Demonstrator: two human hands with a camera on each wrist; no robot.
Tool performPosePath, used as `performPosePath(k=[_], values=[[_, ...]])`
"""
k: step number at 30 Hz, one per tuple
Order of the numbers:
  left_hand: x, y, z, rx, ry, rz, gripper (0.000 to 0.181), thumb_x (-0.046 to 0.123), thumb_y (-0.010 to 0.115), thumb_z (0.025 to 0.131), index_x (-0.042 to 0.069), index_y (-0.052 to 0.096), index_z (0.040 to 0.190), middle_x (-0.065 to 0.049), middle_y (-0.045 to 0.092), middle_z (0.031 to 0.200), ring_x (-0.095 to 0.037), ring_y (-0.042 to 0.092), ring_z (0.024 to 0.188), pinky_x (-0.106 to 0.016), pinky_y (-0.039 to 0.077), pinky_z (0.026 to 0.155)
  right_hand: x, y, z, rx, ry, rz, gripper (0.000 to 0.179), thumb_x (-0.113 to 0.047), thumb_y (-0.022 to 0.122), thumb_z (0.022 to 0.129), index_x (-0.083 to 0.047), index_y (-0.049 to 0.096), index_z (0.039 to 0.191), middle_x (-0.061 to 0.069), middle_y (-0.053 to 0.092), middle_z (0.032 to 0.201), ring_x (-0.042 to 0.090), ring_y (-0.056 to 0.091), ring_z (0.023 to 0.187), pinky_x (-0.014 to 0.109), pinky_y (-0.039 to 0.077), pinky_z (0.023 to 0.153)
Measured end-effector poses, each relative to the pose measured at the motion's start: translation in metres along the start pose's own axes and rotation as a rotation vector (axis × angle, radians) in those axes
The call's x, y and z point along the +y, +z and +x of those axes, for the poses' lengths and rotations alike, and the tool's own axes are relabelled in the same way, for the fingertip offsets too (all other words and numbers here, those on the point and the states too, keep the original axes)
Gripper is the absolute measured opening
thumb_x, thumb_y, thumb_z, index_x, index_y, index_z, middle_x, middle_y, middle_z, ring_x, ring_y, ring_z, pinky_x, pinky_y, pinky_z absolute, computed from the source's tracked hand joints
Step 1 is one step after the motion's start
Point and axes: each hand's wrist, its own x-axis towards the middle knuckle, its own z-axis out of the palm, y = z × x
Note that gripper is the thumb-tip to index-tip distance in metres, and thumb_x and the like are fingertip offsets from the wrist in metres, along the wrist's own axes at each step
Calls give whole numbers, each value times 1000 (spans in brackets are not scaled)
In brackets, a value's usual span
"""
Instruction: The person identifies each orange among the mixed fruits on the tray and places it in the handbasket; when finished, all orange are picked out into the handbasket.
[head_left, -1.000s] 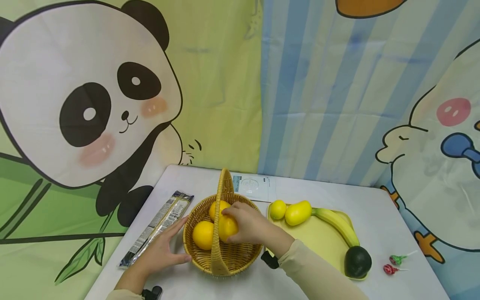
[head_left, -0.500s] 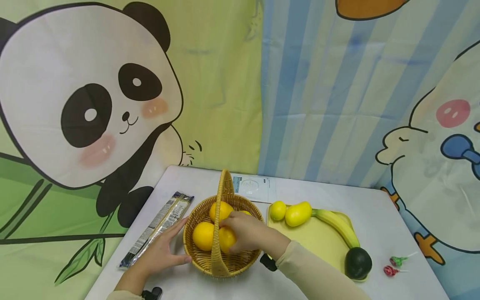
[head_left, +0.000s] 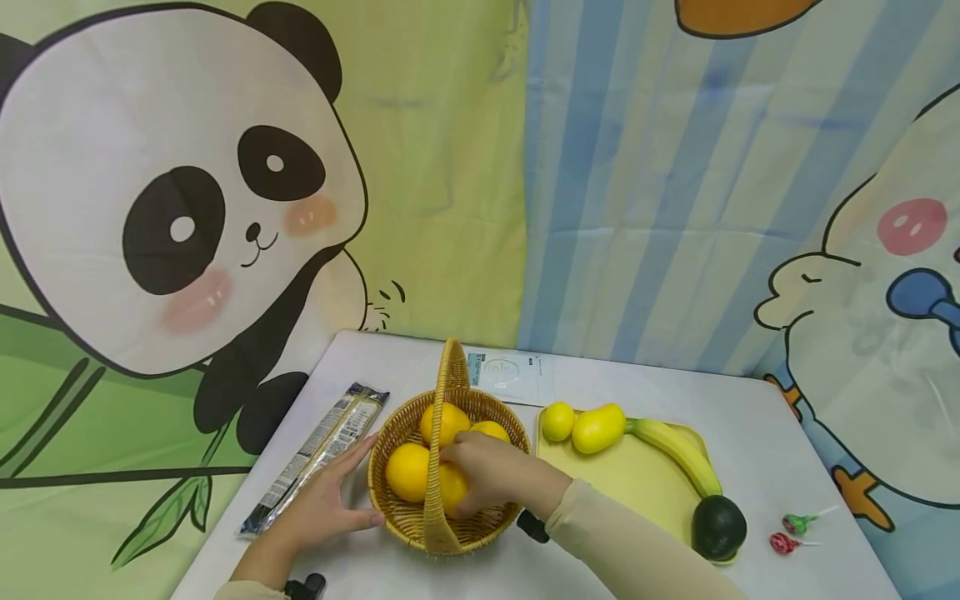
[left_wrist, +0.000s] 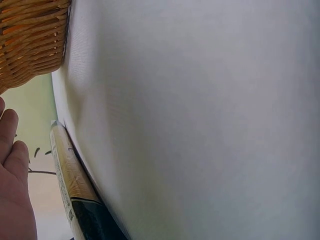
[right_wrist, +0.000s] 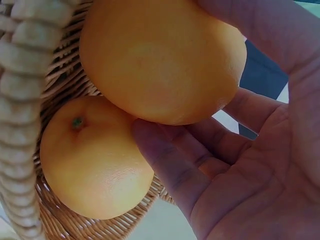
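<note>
A wicker basket [head_left: 401, 533] with an arched handle stands on the white table. Inside it my right hand [head_left: 495, 477] holds an orange [right_wrist: 160, 60], thumb on one side and fingers curled on the other. A second orange [right_wrist: 97, 160] with a green stem spot lies against the held one. In the head view another orange [head_left: 448, 423] and a yellow fruit [head_left: 491, 430], partly hidden by the hand, sit toward the back of the basket. My left hand [head_left: 318, 504] is spread beside the basket's left side, fingers extended near the rim.
Right of the basket, a yellow tray [head_left: 622, 479] bears a lemon [head_left: 558, 422], a mango-like yellow fruit [head_left: 598, 428], a banana [head_left: 678, 454] and a dark green round fruit [head_left: 718, 527]. A long packet [head_left: 318, 458] lies left; lollipops [head_left: 785, 543] lie far right.
My right hand has moved lower into the basket with the orange, toward the front. The yellow fruit behind the hand has come into sight. My left hand stays in place.
</note>
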Motion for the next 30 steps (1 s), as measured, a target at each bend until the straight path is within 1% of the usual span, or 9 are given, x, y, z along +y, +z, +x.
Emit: performPosePath(k=[6, 9, 13, 20, 26, 30], values=[[1, -1, 0, -3, -8, 6, 118, 57, 94, 67, 30, 33, 165, -13, 36, 170, -50, 36, 153, -77, 32, 116, -2, 4, -1, -14, -6, -12, 71, -39, 96, 71, -22, 69, 134, -6, 67, 119, 6, 59, 106, 22, 55, 96], [1, -1, 0, -5, 3, 7, 118, 55, 94, 67, 29, 33, 165, -14, 36, 169, -50, 36, 152, -78, 32, 116, -2, 7, -1, -18, -16, -17, 71, -37, 96, 70, -21, 70, 133, -6, 66, 120, 6, 60, 107, 22, 55, 97], [1, -1, 1, -3, 14, 9, 118, 53, 95, 67, 28, 33, 165, -15, 37, 169, -51, 37, 152, -78, 33, 115, -2, 9, -1, -14, -24, -37, 71, -39, 97, 69, -21, 70, 132, -6, 66, 119, 6, 59, 106, 22, 55, 97], [3, -1, 1, -1, 0, 7, 118, 54, 95, 67, 28, 34, 165, -15, 36, 169, -51, 36, 152, -78, 33, 115, -3, 10, -2, -15, -18, -43, 74, -41, 97, 70, -21, 68, 135, -6, 67, 124, 7, 60, 111, 23, 54, 101], [4, -1, 0, 0, -9, 10, 118, 55, 94, 67, 29, 34, 165, -14, 36, 169, -51, 36, 152, -79, 33, 114, -2, 10, -4, -6, -21, -56, 76, -46, 96, 71, -21, 67, 137, -6, 67, 126, 9, 61, 115, 25, 54, 103], [3, -1, -1, -2, -12, 7, 118, 55, 94, 67, 28, 34, 165, -14, 36, 169, -50, 36, 152, -79, 32, 114, -2, 8, -7, -4, -11, -33, 78, -50, 95, 70, -23, 66, 137, -7, 66, 127, 9, 60, 116, 25, 54, 102]])
